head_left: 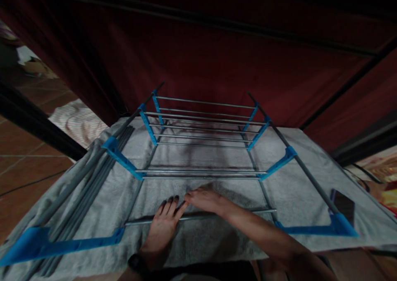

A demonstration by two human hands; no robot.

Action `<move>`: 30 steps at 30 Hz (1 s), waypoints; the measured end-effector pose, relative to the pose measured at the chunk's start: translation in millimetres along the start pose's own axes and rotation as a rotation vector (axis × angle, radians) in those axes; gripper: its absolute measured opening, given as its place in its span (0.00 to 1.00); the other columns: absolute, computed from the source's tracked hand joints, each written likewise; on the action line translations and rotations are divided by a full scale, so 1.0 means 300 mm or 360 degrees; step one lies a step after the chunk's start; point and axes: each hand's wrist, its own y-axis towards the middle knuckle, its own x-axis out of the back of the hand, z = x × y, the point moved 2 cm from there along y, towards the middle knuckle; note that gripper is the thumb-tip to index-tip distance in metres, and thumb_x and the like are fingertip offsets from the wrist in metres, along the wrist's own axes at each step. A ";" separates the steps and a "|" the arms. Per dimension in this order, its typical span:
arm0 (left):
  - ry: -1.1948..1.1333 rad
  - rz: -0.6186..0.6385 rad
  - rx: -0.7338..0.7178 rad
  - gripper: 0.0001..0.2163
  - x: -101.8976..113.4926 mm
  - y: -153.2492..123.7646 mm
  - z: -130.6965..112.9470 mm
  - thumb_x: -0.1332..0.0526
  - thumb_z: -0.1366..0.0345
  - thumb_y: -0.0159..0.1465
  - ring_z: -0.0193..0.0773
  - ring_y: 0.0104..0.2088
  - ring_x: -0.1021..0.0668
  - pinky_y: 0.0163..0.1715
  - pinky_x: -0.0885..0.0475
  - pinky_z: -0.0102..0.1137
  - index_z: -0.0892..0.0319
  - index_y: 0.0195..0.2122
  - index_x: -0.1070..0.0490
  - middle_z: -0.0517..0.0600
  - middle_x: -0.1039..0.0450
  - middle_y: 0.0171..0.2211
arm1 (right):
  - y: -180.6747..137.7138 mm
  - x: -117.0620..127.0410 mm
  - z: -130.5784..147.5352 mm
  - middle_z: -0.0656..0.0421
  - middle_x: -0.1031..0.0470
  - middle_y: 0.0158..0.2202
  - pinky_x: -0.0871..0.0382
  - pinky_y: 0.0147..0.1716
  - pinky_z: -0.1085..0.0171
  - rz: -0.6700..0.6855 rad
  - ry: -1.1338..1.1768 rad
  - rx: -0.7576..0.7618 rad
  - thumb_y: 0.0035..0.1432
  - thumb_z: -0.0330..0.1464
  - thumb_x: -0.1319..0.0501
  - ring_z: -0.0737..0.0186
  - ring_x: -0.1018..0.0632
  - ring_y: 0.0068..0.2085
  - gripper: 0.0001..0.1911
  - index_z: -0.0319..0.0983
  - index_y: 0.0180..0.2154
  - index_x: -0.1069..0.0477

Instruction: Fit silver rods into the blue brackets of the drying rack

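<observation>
- We see the rack (200, 172), grey metal bars between blue brackets, lying across the centre of the frame on a pale cloth (297, 194).
- Its near crossbar (195, 217) runs below centre, its ends close to the inner ends of the lower-left bracket (77, 244) and the lower-right bracket (316, 230); we cannot tell whether they are fitted in.
- Our left hand (164, 219) lies over that crossbar, fingers stretched forward and slightly apart, thumb towards the other hand.
- Our right hand (203, 199) is just beyond the crossbar, its forearm passing above it. The fingertips meet the left thumb; we cannot tell whether they pinch anything.
- A dark watch (137, 263) is on our left wrist.
- Loose grey poles (93, 186) lie bundled along the left side.
- A phone (345, 204) rests at the lower right, partly behind the bracket.
- Dark red panels (217, 61) fill the upper frame; tiled floor (25, 148) shows at left.
</observation>
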 end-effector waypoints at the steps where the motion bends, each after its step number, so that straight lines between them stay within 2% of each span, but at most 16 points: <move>1: -0.0010 0.0008 0.0008 0.33 -0.001 0.000 0.001 0.48 0.80 0.65 0.49 0.58 0.24 0.59 0.33 0.44 0.44 0.68 0.32 0.55 0.25 0.61 | -0.004 -0.002 0.003 0.55 0.17 0.42 0.25 0.40 0.62 0.0007 -0.0077 0.0034 0.70 0.26 0.45 0.58 0.17 0.39 0.11 0.41 0.44 0.24; 5: -0.0061 0.0026 0.0033 0.33 -0.002 0.000 0.001 0.48 0.80 0.65 0.49 0.58 0.24 0.60 0.33 0.44 0.42 0.67 0.32 0.54 0.25 0.62 | -0.019 -0.021 0.005 0.53 0.17 0.45 0.25 0.42 0.62 0.0007 -0.0235 0.0044 0.70 0.26 0.47 0.59 0.17 0.40 0.13 0.40 0.48 0.26; 13: 0.0012 0.0016 -0.0009 0.31 0.019 0.005 -0.006 0.47 0.78 0.67 0.50 0.57 0.24 0.57 0.32 0.44 0.46 0.68 0.33 0.56 0.24 0.59 | -0.015 -0.059 0.007 0.54 0.18 0.45 0.26 0.42 0.60 -0.0128 -0.0229 0.0004 0.71 0.26 0.47 0.57 0.18 0.41 0.11 0.42 0.47 0.27; 15: 0.0002 0.0032 -0.0001 0.31 0.027 0.007 -0.008 0.47 0.78 0.67 0.50 0.57 0.24 0.57 0.32 0.44 0.48 0.70 0.35 0.57 0.24 0.60 | -0.011 -0.066 0.005 0.52 0.19 0.47 0.26 0.43 0.59 -0.0153 -0.0147 -0.0096 0.71 0.26 0.47 0.56 0.17 0.42 0.11 0.40 0.47 0.28; 19: -0.0003 0.0075 0.0037 0.31 0.041 0.010 -0.014 0.48 0.78 0.68 0.50 0.58 0.25 0.58 0.33 0.43 0.49 0.71 0.37 0.56 0.26 0.61 | -0.012 -0.074 -0.030 0.50 0.19 0.47 0.26 0.44 0.57 -0.0185 0.0106 -0.0539 0.73 0.29 0.50 0.54 0.17 0.43 0.12 0.39 0.49 0.29; 21: -0.0014 0.0097 0.0045 0.32 0.045 0.011 -0.016 0.48 0.79 0.67 0.49 0.58 0.25 0.59 0.34 0.43 0.48 0.72 0.38 0.56 0.26 0.61 | -0.020 -0.077 -0.055 0.51 0.19 0.47 0.27 0.46 0.59 -0.0243 0.0306 -0.0646 0.74 0.31 0.50 0.55 0.17 0.45 0.12 0.39 0.50 0.29; 25: -0.0050 0.0108 0.0041 0.34 0.046 0.013 -0.017 0.48 0.80 0.67 0.50 0.58 0.25 0.59 0.34 0.44 0.46 0.72 0.41 0.56 0.25 0.60 | -0.035 -0.088 -0.080 0.55 0.19 0.47 0.30 0.51 0.63 -0.0350 0.0693 -0.0472 0.73 0.30 0.45 0.61 0.19 0.50 0.09 0.41 0.46 0.26; 30: -0.0035 0.0063 0.0003 0.34 0.044 0.011 -0.016 0.47 0.79 0.66 0.51 0.58 0.25 0.59 0.34 0.45 0.47 0.72 0.39 0.57 0.25 0.60 | -0.032 -0.098 -0.073 0.57 0.20 0.47 0.30 0.52 0.63 -0.0329 0.0749 -0.0267 0.73 0.31 0.45 0.61 0.20 0.50 0.10 0.43 0.45 0.24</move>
